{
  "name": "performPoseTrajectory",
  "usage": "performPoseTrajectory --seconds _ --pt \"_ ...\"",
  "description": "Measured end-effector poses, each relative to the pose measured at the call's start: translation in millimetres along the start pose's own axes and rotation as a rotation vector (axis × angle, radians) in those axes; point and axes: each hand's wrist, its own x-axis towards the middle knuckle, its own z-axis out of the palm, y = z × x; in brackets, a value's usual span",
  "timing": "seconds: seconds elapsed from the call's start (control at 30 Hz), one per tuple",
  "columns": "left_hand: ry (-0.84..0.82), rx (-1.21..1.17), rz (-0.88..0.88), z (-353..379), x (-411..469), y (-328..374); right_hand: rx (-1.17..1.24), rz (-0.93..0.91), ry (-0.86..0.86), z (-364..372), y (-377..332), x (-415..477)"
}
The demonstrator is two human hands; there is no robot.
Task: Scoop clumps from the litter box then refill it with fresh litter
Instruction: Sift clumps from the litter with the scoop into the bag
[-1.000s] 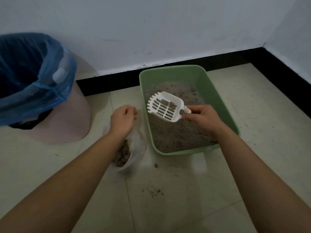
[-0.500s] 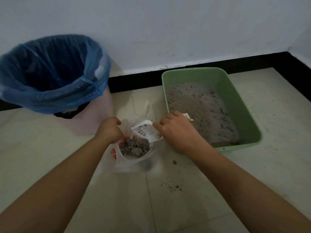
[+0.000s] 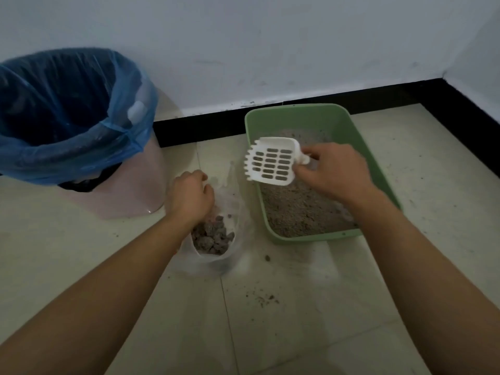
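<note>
Two hands are in my view. My right hand [image 3: 335,171] has its grip clamped on the handle of the white scoop [image 3: 270,163], which hangs empty, slots toward me, above the left part of the green box [image 3: 297,117]; its toothed edge crosses the box's left wall in the picture. Grey litter [image 3: 297,212] covers the box's bottom. My left hand [image 3: 189,196] sits at centre frame, grip curled on the mouth of the clear bag [image 3: 239,209], which lies just beside the box's left wall with clumps [image 3: 212,236] heaped inside. The box's far edge lies near the black baseboard [image 3: 351,96]. At upper left stands the bin [image 3: 130,196] with a blue liner [image 3: 67,117], apart from the bag. Bare floor [image 3: 297,334] opens in the lower middle between my forearms, marked by one stray clump [image 3: 267,257] and some crumbs [image 3: 263,299]; more floor runs right of the box.
</note>
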Motion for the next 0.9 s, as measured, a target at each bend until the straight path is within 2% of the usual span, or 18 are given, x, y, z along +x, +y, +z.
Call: performPoseTrajectory --seconds 0.1,0.27,0.37,0.57,0.7,0.83,0.9 --pt "0.077 -0.099 0.040 15.1 -7.3 36.3 -0.210 0.053 -0.059 -14.5 36.8 0.8" --pt "-0.197 -0.277 -0.017 53.5 -17.0 90.9 -0.590 0.017 -0.179 -17.3 80.8 -3.9" --pt "-0.193 -0.378 -0.137 73.1 -27.5 110.8 -0.749 0.016 -0.142 -9.2 99.2 -3.9" --pt "0.008 -0.499 -0.219 89.7 -37.5 118.5 -0.768 -0.078 0.014 17.8 111.9 4.4" --pt "0.027 -0.549 -0.233 92.0 -37.6 117.0 -0.724 -0.201 0.012 39.4 98.6 13.1" --pt "0.042 -0.572 -0.247 93.9 -37.1 115.8 -0.689 -0.391 0.008 30.8 101.6 20.0" --pt "0.051 -0.578 -0.251 94.8 -35.6 115.2 -0.638 -0.392 0.049 18.8 110.9 22.5"
